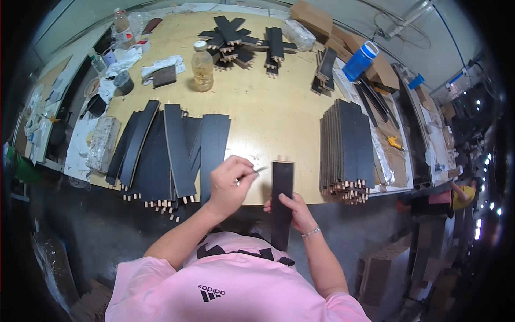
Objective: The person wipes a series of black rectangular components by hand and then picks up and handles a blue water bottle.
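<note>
My right hand (296,212) grips a narrow black board (282,180) upright in front of me, past the table's near edge. The thumb lies on its face. Short pale wooden dowels stick out of the board's top end. Left of it, my left hand (228,185) is closed in a pinch around a thin, pointed grey tool (261,169). This tool is blurred, so its exact kind cannot be made out. Its tip points toward the board's upper end, and a gap separates them. Left of my left hand lie several loose black boards (182,150) with dowels facing me.
A neat stack of black boards (357,142) stands at the right of the table (268,118). Crossed boards (228,37) lie at the back, near a bottle of yellowish liquid (203,75). A blue bottle (360,61) stands back right. Another person (462,196) is far right.
</note>
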A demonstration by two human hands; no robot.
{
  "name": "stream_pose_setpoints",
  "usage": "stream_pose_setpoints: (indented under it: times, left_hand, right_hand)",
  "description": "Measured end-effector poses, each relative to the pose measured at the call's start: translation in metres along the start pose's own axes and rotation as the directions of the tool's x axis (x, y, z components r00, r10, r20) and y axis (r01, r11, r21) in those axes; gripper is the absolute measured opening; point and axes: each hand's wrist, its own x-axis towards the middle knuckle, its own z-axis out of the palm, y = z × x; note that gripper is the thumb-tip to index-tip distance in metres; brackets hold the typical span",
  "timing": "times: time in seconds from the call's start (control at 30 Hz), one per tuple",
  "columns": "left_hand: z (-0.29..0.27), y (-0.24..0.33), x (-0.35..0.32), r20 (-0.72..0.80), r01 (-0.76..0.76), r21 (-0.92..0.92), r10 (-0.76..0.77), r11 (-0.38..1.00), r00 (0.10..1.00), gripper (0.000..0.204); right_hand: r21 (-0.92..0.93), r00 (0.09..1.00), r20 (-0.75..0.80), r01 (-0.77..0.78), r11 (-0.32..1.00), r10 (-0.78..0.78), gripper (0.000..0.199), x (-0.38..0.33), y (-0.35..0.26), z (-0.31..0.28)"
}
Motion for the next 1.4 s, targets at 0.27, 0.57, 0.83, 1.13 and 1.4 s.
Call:
stream_pose_setpoints:
  times: [0.27,0.57,0.83,1.13,1.4]
  left_hand:
    - [-0.013,0.029,-0.044,0.183,0.047,-0.13,-0.023,0.99,0.983,0.009]
    - [-0.045,0.028,-0.045,0.147,0.0,-0.117,0.018,0.993,0.989,0.012]
    - [-0.039,0.015,-0.039,0.272,0.14,-0.166,-0.091,0.976,0.958,0.01]
    - [-0.005,-0.009,-0.036,0.457,0.223,-0.194,-0.113,0.955,0.882,0.007]
    - [0.025,-0.003,-0.037,0.568,0.217,-0.222,-0.055,0.951,0.821,0.005]
  right_hand:
    - [0.106,0.978,-0.168,0.143,0.984,-0.124,0.022,0.085,-0.038,0.034]
    - [-0.265,0.973,-0.148,0.133,0.955,-0.176,0.027,0.202,-0.024,0.113]
    - [-0.683,0.895,-0.209,0.155,0.714,-0.394,0.03,0.126,0.016,0.032]
    - [-0.897,0.244,-0.193,-0.436,0.07,-0.95,0.053,-0.013,-0.07,-0.047]
    - [-0.768,0.281,-0.252,-0.64,0.014,-0.926,0.058,-0.009,-0.064,-0.07]
